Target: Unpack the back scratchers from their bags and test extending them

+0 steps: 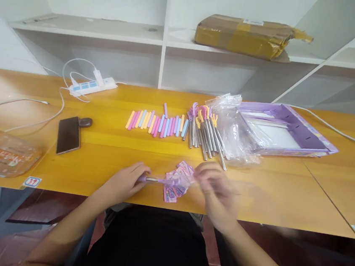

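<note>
My left hand is closed around the purple handle of a telescopic back scratcher, which points right with a short metal rod and a purple head. My right hand is smeared by motion near the head end; something clear and thin, perhaps plastic, shows faintly at its fingers. Below the back scratcher lies a fanned stack of pink and purple printed cards. Farther back, several metal rods with coloured claw heads lie in a heap. To their left, pastel handle sleeves are lined up in a row.
Clear plastic bags lie against a purple open box. On the left are a phone, a power strip with cables, and an orange-and-clear package. A taped parcel rests on the shelf behind.
</note>
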Demonstrator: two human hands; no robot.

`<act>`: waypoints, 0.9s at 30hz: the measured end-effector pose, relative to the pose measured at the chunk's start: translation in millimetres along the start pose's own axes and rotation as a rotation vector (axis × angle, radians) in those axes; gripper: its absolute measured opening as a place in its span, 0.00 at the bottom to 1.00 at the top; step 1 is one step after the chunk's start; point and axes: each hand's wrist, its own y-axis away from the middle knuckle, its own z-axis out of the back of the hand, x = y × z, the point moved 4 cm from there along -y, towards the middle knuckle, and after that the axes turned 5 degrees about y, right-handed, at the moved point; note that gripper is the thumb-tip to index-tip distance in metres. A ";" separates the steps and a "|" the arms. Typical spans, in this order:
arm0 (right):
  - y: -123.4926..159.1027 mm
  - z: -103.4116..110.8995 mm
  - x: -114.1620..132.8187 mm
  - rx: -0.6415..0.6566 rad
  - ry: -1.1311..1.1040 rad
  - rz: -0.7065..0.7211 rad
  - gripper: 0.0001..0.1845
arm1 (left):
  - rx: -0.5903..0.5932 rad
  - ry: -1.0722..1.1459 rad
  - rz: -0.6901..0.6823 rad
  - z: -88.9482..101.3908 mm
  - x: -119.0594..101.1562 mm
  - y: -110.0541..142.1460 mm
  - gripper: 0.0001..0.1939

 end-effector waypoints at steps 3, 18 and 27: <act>-39.0 50.2 4.7 -0.349 -0.053 0.039 0.06 | -0.012 0.032 0.022 -2.5 0.2 1.3 0.09; -212.4 154.7 -124.7 -0.171 0.912 -0.329 0.08 | -0.022 0.069 0.039 6.3 -1.9 -0.5 0.10; -118.9 83.4 -50.6 0.037 0.706 -0.135 0.07 | -0.131 -0.072 -0.114 7.1 -7.2 3.0 0.14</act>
